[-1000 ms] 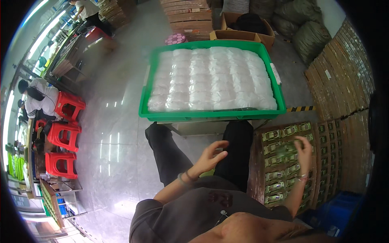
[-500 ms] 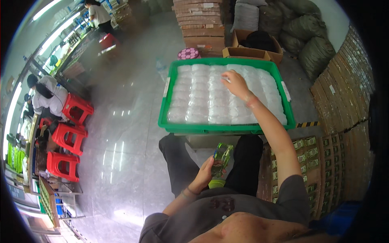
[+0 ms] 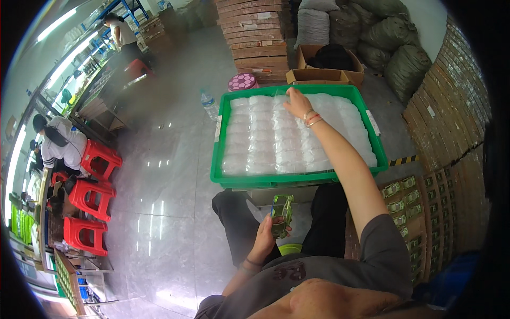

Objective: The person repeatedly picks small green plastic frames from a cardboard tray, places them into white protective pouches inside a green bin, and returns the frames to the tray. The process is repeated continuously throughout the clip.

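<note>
My left hand (image 3: 264, 237) is closed around a green, see-through toy car body (image 3: 281, 215), held upright above my lap. In front of my knees stands a green plastic crate (image 3: 217, 154) filled with rows of white, soft-looking wrapped packets (image 3: 260, 141). Glossy clear plastic film (image 3: 277, 100) shows over the packets. Reaching across the crate, my right hand (image 3: 298, 103) has its fingers pinched together near the far rim, apparently on that film; the fingertips are small and partly hidden.
Boards of green car bodies (image 3: 402, 199) lie to my right, near stacked cardboard (image 3: 430, 114). Behind the crate are a pink patterned stool (image 3: 242, 82), a water bottle (image 3: 209, 105) and an open carton (image 3: 324, 76). Red stools (image 3: 85, 234) and two co-workers (image 3: 66, 139) are leftward.
My right hand has moved a little left and toward the crate's far rim. The car body in my left hand has turned more upright. The whole view has shifted slightly.
</note>
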The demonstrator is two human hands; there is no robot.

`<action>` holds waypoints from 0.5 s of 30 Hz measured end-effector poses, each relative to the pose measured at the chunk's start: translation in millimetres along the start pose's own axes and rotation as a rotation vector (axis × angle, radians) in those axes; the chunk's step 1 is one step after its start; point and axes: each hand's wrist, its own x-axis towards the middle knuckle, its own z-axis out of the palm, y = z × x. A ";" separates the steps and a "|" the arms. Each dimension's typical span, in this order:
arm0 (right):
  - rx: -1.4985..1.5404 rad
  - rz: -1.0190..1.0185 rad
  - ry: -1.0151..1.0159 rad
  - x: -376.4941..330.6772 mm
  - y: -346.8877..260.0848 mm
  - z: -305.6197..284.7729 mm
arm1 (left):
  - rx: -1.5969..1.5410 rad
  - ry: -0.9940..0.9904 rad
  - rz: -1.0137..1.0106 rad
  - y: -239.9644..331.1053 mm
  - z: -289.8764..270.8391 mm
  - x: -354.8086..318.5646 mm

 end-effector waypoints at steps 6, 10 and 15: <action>0.435 -0.017 0.042 -57.1 -31.1 -73.8 | -0.099 -0.089 -0.027 -6.3 -6.3 8.8; 0.657 -0.062 -0.099 -149.1 -73.6 -125.8 | -0.133 -0.061 -0.065 -4.3 3.5 14.5; 0.888 0.204 -0.182 -238.7 -95.1 -143.3 | -0.236 -0.022 -0.062 -3.5 15.6 17.3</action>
